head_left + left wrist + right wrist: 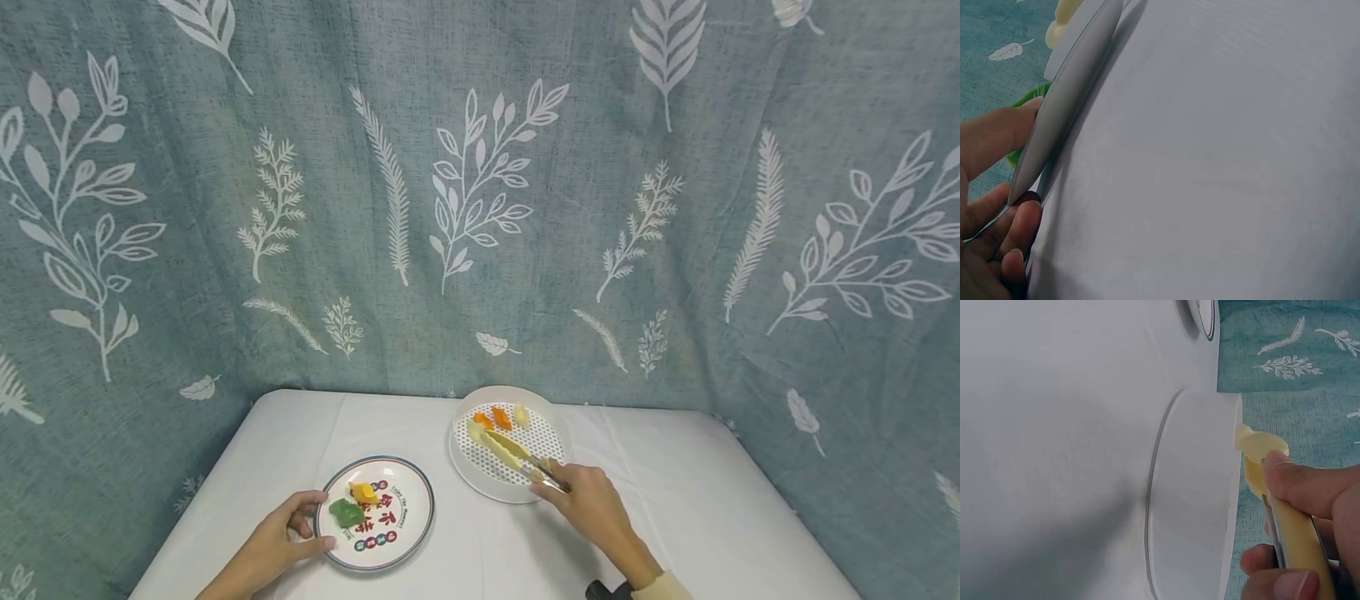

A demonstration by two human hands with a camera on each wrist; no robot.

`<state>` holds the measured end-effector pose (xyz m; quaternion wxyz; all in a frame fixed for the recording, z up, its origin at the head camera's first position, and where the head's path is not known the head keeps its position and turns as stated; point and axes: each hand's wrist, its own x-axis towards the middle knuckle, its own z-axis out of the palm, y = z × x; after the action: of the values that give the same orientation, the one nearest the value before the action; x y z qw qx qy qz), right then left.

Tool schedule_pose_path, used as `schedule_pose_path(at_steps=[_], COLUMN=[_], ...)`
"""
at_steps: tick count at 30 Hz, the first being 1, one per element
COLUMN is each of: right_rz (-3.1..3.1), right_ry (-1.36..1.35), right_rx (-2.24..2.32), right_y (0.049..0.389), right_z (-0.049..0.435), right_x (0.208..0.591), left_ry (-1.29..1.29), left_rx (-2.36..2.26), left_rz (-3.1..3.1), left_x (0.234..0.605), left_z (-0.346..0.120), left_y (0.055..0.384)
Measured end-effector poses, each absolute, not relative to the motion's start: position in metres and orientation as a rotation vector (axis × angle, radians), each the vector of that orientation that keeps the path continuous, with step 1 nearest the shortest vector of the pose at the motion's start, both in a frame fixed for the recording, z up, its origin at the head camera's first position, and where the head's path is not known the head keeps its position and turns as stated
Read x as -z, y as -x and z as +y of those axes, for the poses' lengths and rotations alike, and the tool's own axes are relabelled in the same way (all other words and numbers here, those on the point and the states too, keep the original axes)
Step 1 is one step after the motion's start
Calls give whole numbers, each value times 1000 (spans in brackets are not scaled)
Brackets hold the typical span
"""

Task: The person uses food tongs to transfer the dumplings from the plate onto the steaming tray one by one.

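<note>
My left hand (277,537) grips the left rim of a white plate (411,512) printed with red characters, thumb over the rim in the left wrist view. On the plate sit a crumpled green piece (347,513) and a yellow piece (364,493). My right hand (592,504) holds yellow tongs (506,447) by the handles. Their tips are over a round white container (468,477) with a perforated insert, beside a pale yellow piece (474,429); I cannot tell whether they pinch it. Orange pieces (502,418) and another pale piece (521,416) lie farther back on the insert.
A white cloth covers the table (675,500). A teal curtain (480,250) with white leaf prints hangs behind it and along both sides. The container stands behind and to the right of the plate, with a strip of cloth between them.
</note>
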<state>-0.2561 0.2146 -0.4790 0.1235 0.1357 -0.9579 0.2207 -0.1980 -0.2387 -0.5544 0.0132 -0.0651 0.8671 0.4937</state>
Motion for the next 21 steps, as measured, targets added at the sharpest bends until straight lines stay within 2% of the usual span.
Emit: schedule_pose_path(at_steps=[21], right_rz=[-2911], right_ry=[-369], right_rx=[-575], right_y=[269], right_z=[214], right_x=[484], left_ry=[202], left_rx=[-1527], left_rz=[2711], left_x=[553], left_z=[-239], left_y=[198])
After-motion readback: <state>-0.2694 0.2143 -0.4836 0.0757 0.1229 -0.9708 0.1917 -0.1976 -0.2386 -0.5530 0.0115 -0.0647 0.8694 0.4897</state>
